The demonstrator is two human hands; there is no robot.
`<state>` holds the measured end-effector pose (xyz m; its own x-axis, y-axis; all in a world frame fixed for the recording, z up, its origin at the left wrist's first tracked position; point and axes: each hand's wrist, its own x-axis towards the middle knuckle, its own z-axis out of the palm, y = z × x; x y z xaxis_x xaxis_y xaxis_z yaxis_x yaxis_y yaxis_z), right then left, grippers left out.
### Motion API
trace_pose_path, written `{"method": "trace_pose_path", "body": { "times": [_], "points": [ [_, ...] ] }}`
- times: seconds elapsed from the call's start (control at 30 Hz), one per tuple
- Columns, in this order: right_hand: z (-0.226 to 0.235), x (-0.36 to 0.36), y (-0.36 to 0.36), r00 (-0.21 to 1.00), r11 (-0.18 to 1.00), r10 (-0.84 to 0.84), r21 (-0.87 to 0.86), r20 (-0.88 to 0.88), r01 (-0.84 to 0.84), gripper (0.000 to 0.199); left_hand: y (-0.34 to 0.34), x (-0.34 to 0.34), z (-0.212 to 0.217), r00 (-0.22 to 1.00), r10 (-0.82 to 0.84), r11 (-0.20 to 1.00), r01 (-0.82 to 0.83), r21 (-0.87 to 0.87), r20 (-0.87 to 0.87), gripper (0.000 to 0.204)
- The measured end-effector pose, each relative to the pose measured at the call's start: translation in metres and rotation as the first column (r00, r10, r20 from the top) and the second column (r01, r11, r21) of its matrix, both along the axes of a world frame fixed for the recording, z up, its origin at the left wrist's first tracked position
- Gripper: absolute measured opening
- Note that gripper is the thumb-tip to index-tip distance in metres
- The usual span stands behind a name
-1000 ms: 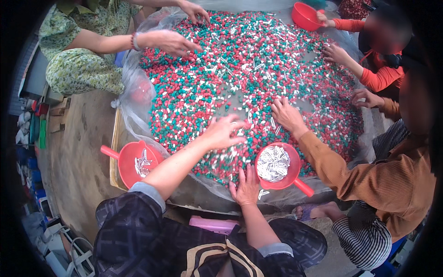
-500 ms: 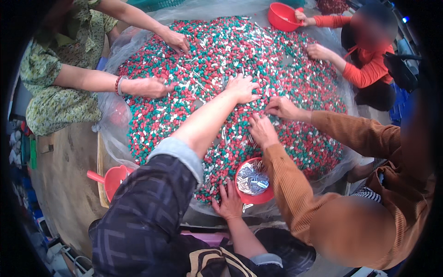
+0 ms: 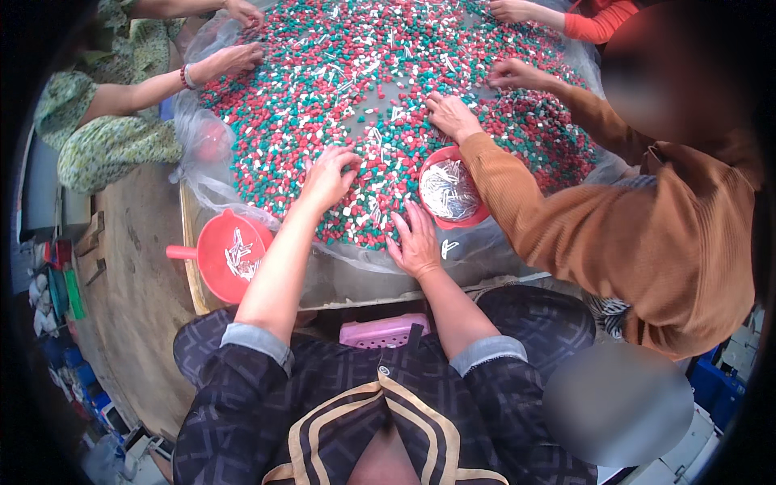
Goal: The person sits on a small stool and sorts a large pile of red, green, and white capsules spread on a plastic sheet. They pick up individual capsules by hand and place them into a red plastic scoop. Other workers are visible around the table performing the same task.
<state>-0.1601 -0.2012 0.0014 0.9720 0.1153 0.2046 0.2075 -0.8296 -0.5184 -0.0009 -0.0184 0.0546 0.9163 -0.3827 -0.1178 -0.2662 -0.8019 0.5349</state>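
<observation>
A broad layer of small red, green and white pieces (image 3: 299, 129), with thin white sticks among them, covers a clear plastic sheet. My left hand (image 3: 327, 179) rests over the near part of it, fingers loosely bent and apart, with nothing visible in them. At the near edge of the layer, my right hand (image 3: 416, 242) lies with fingers spread on the pieces, also holding nothing I can see. Just beyond it stands a red bowl (image 3: 478, 217) with white sticks inside. To the left of my left forearm is a red long-handled scoop (image 3: 212, 263) holding a few white sticks.
A person in a brown corduroy sleeve (image 3: 517, 190) reaches in from the right, both hands at the pieces. Another in a patterned green top (image 3: 69, 101) works at the left, and an orange sleeve (image 3: 602, 23) shows far right. A pink stool (image 3: 384, 330) stands below the table edge.
The view has shifted, so the near edge shows more. My left hand has drawn back toward me from the middle of the pieces. My right hand stays near the edge beside the bowl.
</observation>
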Motion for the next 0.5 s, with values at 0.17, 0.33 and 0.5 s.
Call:
{"method": "trace_pose_path", "body": {
  "times": [0.17, 0.33, 0.5],
  "points": [
    [0.010, 0.000, 0.008, 0.991, 0.990, -0.135, 0.038, 0.011, 0.135, 0.026, 0.008, -0.030, 0.004, 0.981, 0.116, 0.979, -0.086, -0.186, 0.157, 0.030],
    [0.033, -0.027, -0.006, 0.587, 0.691, -0.679, -0.114, -0.441, 0.714, 0.031, -0.023, -0.023, -0.017, 0.970, 0.201, 0.978, -0.193, -0.075, 0.133, 0.017],
    [-0.002, -0.036, -0.028, 0.555, 0.644, -0.734, -0.145, -0.391, 0.751, 0.051, -0.071, 0.007, -0.057, 0.989, 0.086, 0.961, -0.115, 0.253, 0.124, 0.033]
  ]
}}
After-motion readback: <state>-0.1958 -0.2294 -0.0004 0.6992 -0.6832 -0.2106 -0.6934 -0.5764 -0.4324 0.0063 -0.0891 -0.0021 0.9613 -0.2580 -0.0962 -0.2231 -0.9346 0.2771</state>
